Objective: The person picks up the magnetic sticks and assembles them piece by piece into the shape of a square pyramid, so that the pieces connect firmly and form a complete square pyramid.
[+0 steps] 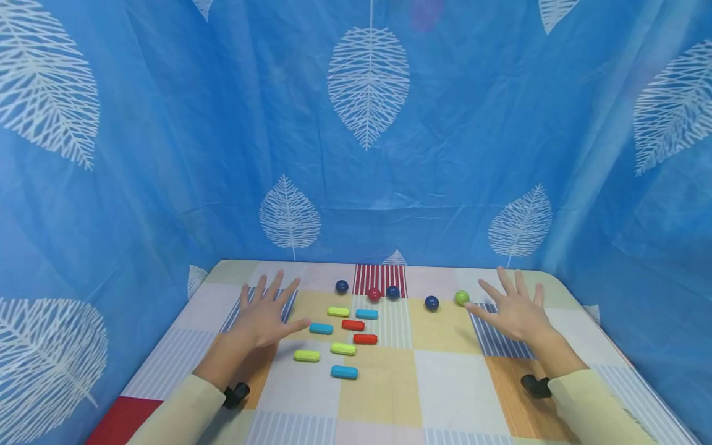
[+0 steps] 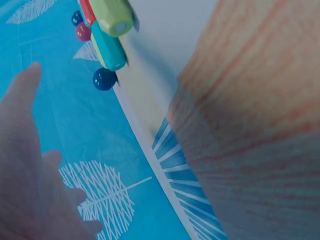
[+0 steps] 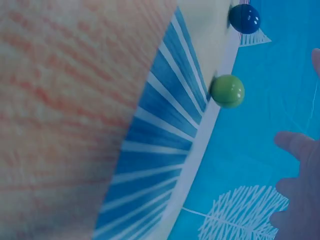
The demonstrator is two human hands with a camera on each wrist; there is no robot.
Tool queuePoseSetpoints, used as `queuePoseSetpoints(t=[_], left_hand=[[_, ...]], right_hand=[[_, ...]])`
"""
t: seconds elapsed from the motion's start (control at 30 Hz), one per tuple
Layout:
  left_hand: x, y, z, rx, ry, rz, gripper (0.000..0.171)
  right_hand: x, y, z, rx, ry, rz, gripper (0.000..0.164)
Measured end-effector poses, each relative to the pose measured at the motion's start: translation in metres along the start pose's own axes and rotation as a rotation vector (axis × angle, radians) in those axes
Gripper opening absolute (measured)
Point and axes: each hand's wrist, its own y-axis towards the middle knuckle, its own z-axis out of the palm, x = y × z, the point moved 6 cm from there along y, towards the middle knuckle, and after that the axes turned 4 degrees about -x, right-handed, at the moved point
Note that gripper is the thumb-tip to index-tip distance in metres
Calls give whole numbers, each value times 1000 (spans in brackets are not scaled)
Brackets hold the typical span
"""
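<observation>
Five glossy balls (image 1: pixel 431 303) sit near far edge of table (image 1: pixel 447 383), eight red/blue/yellow blocks (image 1: pixel 353 325) scattered nearer left edge than right.

Curtained booth (image 1: pixel 183 154), leaf-print drapes (image 1: pixel 445 167), patchwork tablecloth (image 1: pixel 389 377)

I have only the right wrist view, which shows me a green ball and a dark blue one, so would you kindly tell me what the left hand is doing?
Observer: The left hand is spread open and holds nothing.
Operator: Thank you. What lies nearest to it?
Observer: By the head view, a blue block appears nearest; I cannot tell whether they touch.
Operator: I see. Is there anything red beyond my view?
Observer: Yes, a red ball sits between two dark blue balls.
</observation>
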Motion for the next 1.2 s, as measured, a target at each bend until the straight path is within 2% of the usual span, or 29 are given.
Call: queuePoseSetpoints(t=[0.17,0.33,0.57,0.73,0.9,1.07,1.2], left_hand=[[-8,-7,5,-10,-64,65,98],[-14,-14,12,-20,-170,106,97],[-19,-28,23,43,-299,91,98],[-22,-36,28,99,-433,78,99],[-29,-41,28,161,-572,52,101],[-33,-47,26,191,-649,10,91],[-33,-49,26,195,-729,12,76]], right_hand=[[4,2,9,-9,22,-10,92],[8,5,15,-43,49,-36,90],[12,13,24,-88,94,-66,82],[14,18,29,-126,151,-91,72],[14,23,36,-110,252,-102,68],[12,29,41,-88,311,-81,69],[12,33,42,-79,344,-63,69]])
